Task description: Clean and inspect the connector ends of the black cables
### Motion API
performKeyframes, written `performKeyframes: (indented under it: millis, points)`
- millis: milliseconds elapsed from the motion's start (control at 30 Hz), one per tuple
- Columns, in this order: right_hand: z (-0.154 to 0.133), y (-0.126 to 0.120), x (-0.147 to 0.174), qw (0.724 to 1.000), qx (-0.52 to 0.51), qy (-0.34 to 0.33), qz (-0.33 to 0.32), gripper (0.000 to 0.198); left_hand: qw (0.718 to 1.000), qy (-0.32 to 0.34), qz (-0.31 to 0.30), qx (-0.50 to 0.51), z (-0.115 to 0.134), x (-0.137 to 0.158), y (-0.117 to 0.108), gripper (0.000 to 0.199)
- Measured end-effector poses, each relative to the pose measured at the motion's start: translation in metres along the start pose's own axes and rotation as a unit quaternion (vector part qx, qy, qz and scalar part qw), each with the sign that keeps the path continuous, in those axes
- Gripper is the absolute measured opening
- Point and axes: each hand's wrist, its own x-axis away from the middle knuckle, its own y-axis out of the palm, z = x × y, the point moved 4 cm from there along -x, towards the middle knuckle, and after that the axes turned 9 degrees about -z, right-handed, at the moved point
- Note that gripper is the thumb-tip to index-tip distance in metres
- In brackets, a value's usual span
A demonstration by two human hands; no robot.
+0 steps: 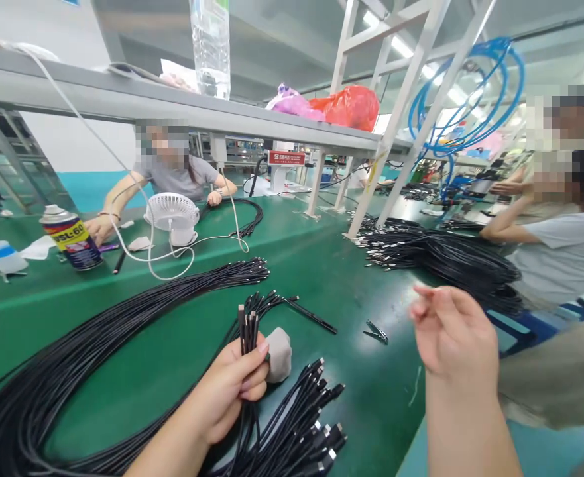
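My left hand [239,381] is closed around a small bunch of black cables [248,326], their metal-tipped plugs pointing up above the thumb. Just behind those fingers a grey-white lump [279,354] sits on the green table. Beneath and right of this hand lies a loose spread of black cables with plugs [316,411]. My right hand [453,331] is raised over the table's right side, apart from the cables. Its fingers are curled in toward the thumb, slightly blurred, and no object shows in them. Nail clippers [376,331] lie left of it, near a thin black pen-like stick [311,315].
A long bundle of black cables [122,318] curves across the left. Behind it stand a spray can [73,238] and a white fan [172,215]. More cables [435,248] are heaped at right. A shelf [172,106] crosses overhead. Co-workers sit opposite and at right.
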Motion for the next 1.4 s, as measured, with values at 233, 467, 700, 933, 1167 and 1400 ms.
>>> performKeyframes:
  millis: [233, 467, 700, 933, 1167, 1400]
  points:
    - [0.050, 0.024, 0.096, 0.899, 0.165, 0.227, -0.336, 0.045, 0.994, -0.037, -0.071, -0.075, -0.006, 0.007, 0.024, 0.038]
    - [0.039, 0.078, 0.067, 0.851, 0.282, 0.165, -0.411, 0.009, 0.960, -0.037, -0.013, -0.277, -0.011, 0.007, 0.034, 0.042]
    - [0.071, 0.017, -0.012, 0.831, 0.442, 0.159, -0.299, 0.018, 0.781, -0.020, -0.058, -0.621, -0.026, 0.013, 0.038, 0.047]
    - [0.115, 0.062, -0.009, 0.719, 0.547, 0.130, -0.410, 0.028, 0.684, -0.136, -0.131, -0.705, -0.031, 0.018, 0.045, 0.078]
    - [0.143, 0.120, 0.016, 0.588, 0.629, 0.158, -0.485, 0.032, 0.584, -0.082, 0.121, -0.798, 0.002, 0.011, 0.006, 0.048]
    - [0.135, 0.099, 0.017, 0.562, 0.591, 0.179, -0.550, 0.027, 0.566, -0.141, 0.249, -0.773, 0.029, -0.001, -0.041, 0.026]
